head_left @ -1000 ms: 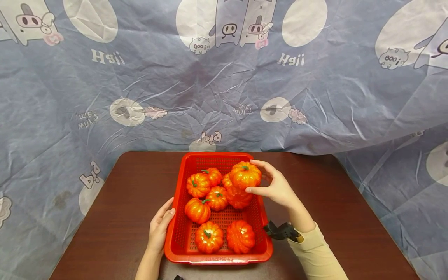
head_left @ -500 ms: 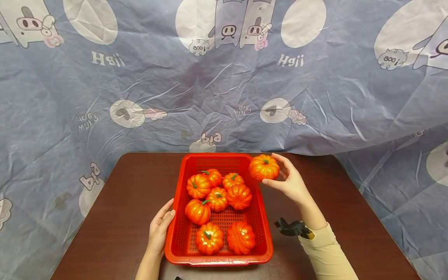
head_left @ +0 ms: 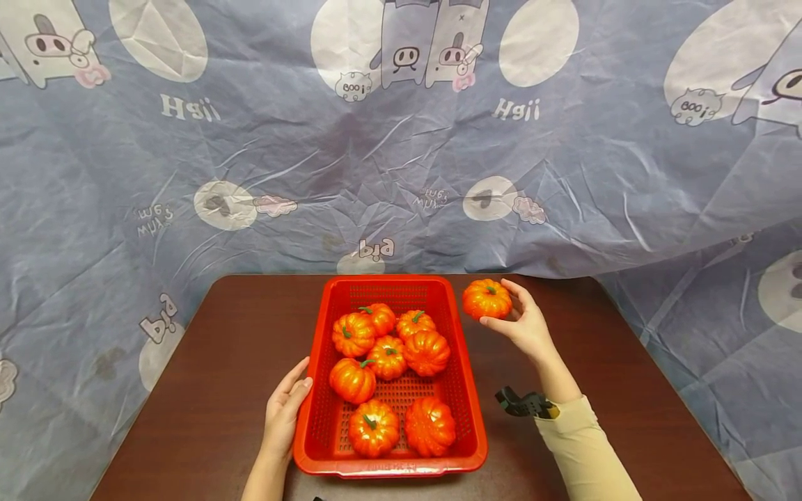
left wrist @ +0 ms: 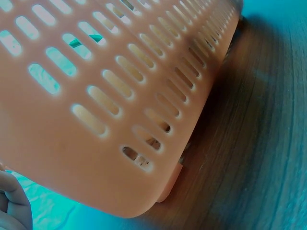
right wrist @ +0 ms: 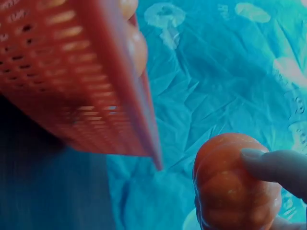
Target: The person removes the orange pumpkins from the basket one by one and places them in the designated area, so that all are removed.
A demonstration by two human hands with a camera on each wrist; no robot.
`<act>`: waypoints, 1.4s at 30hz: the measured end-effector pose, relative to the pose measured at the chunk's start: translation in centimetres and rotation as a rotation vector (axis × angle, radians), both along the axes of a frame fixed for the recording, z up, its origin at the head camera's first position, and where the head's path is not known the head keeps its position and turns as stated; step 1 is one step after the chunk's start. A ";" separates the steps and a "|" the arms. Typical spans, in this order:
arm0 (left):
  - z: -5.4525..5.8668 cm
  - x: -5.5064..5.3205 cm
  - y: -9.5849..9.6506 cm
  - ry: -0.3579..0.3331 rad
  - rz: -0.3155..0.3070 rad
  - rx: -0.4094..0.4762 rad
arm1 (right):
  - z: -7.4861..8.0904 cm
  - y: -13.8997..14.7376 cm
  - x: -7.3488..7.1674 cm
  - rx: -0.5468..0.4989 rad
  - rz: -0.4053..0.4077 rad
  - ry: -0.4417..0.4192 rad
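My right hand point(head_left: 528, 325) pinches a small orange pumpkin point(head_left: 486, 299) between thumb and fingers. It holds the pumpkin up just right of the red plastic basket point(head_left: 471, 390), near its far right corner. In the right wrist view the thumb presses on the ribbed side of the pumpkin point(right wrist: 235, 187), and the basket point(right wrist: 86, 81) stands apart from it. My left hand point(head_left: 285, 407) grips the left rim of the basket, with the thumb at the edge. In the left wrist view curled fingers point(left wrist: 14, 201) show beside the slotted basket wall point(left wrist: 62, 143).
Several orange pumpkins lie in the basket, among them one with a green stem point(head_left: 374, 428) near the front and one on its side point(head_left: 430, 426). The dark brown table point(head_left: 219, 355) reaches back to a printed blue-grey cloth point(head_left: 388, 153).
My right hand has carried the pumpkin from above the basket rightward past its rim, slowing in the last half second. The left hand and basket have stayed in place.
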State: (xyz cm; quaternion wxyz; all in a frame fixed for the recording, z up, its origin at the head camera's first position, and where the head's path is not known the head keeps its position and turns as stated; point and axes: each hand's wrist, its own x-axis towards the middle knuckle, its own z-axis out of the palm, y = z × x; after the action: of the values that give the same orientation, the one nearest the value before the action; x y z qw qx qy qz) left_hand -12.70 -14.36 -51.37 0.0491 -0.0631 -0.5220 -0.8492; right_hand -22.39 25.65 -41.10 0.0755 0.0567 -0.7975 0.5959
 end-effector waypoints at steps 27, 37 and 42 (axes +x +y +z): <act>-0.1 0.1 0.0 -0.011 0.020 -0.007 | -6.6 1.8 -3.8 0.150 -0.191 -0.146; 0.0 0.1 0.1 -0.003 0.021 -0.002 | -8.2 2.0 -4.6 0.179 -0.227 -0.183; -0.1 0.1 0.1 -0.002 0.022 0.003 | -8.8 2.1 -4.8 0.178 -0.231 -0.182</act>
State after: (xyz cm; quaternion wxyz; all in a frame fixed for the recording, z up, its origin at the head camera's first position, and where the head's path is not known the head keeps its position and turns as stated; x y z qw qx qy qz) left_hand -12.62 -14.28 -51.43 0.0582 -0.0563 -0.5216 -0.8493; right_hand -27.19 27.70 -49.90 0.0658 -0.0829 -0.8519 0.5129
